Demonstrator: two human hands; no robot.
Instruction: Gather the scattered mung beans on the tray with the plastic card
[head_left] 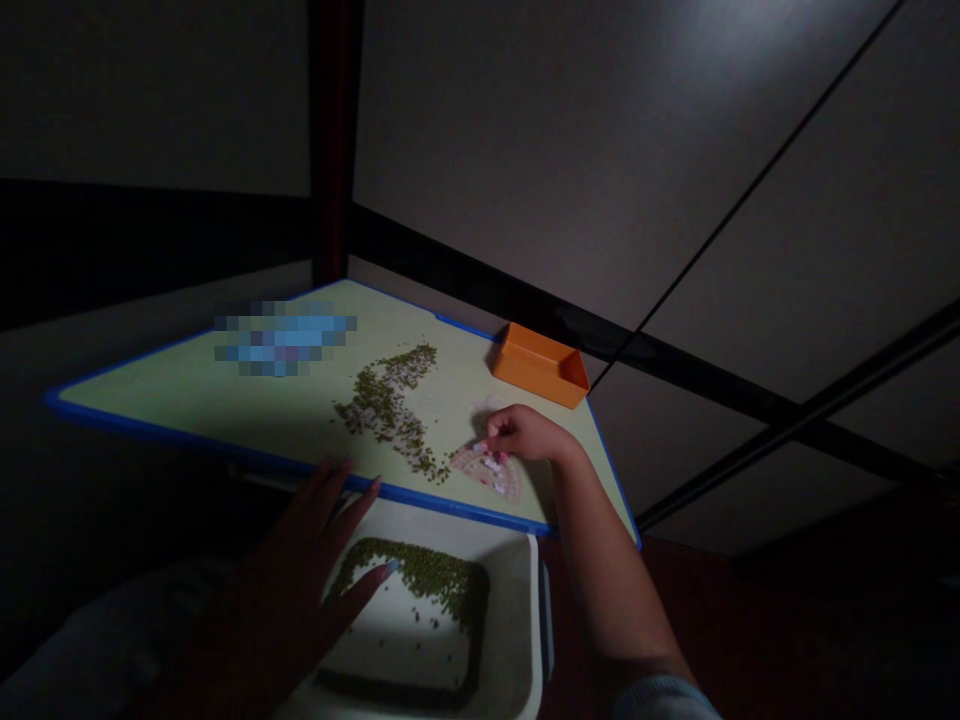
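Bare right hand (525, 435): fingers curled, thumb and fingertips pinched on the upper edge of a protractor (499, 480), which lay just below them on the tabletop. Protractor thin, half-round, seemingly see-through plastic; pinkish, with a paler band along the curve and small pink and white patches inside. Wrist bent, forearm slanting up from the lower right out of a grey-blue sleeve (664, 698).

Just left of that hand, loose grains (382, 400): small, roundish, dull green, strewn in a ragged patch, thick in the middle and thin at the fringe. Beyond the hand, an open orange box (536, 365), smooth-sided and oblong. Beneath, the table (165, 385): flat, pale yellowish top, raised blue edging. Farther left, a blue patch (289, 340), pixelated; nature unclear.

Left hand (307, 540) in deep shadow, open, fingers spread at the table's near edge, thumb over a white bin (534, 620). Inside the bin, below that thumb, more green grains (431, 570) banked along the far side.
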